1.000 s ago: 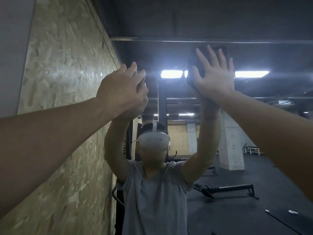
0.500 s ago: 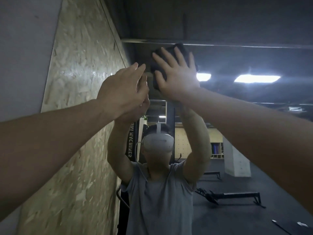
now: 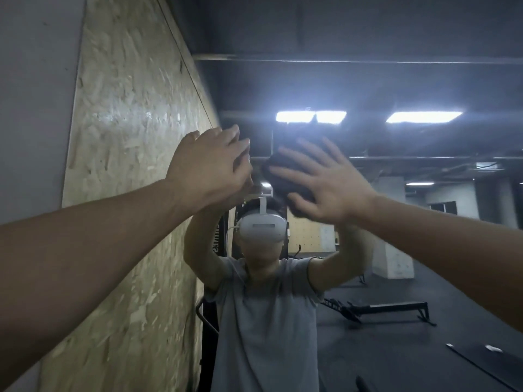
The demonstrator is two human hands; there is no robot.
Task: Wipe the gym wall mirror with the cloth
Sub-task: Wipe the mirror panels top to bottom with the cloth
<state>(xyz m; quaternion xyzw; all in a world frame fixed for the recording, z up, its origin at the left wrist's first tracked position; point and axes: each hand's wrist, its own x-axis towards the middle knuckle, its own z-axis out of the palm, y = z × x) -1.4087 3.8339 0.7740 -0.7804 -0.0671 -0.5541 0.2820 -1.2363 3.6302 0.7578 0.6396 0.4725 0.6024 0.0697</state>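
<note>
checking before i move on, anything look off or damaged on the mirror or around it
Nothing stands out. The right hand presses the dark cloth flat on the mirror, and the left hand rests open beside it. No cracks show, though the frame is blurred.

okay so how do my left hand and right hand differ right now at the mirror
The right hand presses a dark cloth flat against the mirror with its fingers spread; the left hand holds nothing. The left hand's fingers are close together, and it sits slightly higher, nearer the wood-chip wall panel. Both are raised at the glass.
</note>
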